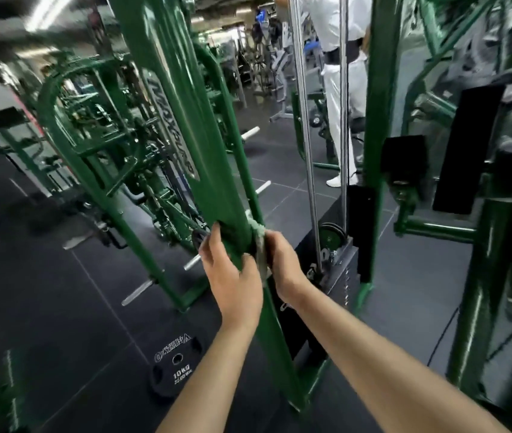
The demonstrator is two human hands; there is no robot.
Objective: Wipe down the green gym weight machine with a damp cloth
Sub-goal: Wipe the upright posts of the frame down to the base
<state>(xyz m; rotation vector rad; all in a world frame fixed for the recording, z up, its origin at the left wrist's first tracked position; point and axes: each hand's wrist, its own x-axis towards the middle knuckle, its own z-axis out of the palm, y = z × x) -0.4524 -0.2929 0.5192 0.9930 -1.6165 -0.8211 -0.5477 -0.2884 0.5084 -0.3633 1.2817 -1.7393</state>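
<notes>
1. The green weight machine's upright post (186, 120) runs from the top of the view down to the floor, leaning a little, and stands at the middle of the frame. Its paint is a glossy deep green that catches streaks of ceiling light.
2. A silver lettered nameplate (171, 126) runs lengthwise down the post's face; the letters are too blurred to read.
3. The cloth (259, 242) is pale green-white and crumpled, wrapped against the right edge of the post at its lower part, above the hands.
4. The left hand (232, 270) grips the post from the left, fingers curled round its front and thumb reaching up along the side.
5. The right hand (282, 260) clutches the cloth, fingers bunched over it and pressing it to the post's right edge. The two hands sit just beside each other, nearly touching.
6. To the right of the post, two chrome guide rods (306, 135) rise from a black weight stack (340, 273), with a small pulley (331, 235) at the stack's top.
7. A black 10 kg weight plate (176, 367) lies flat on the dark tiled floor (61, 307) beside the post's foot.
8. More green frames (86, 126) crowd the left background, and another green upright (379, 120) stands to the right.
9. A person in white clothing (339, 89) stands beyond the guide rods.
</notes>
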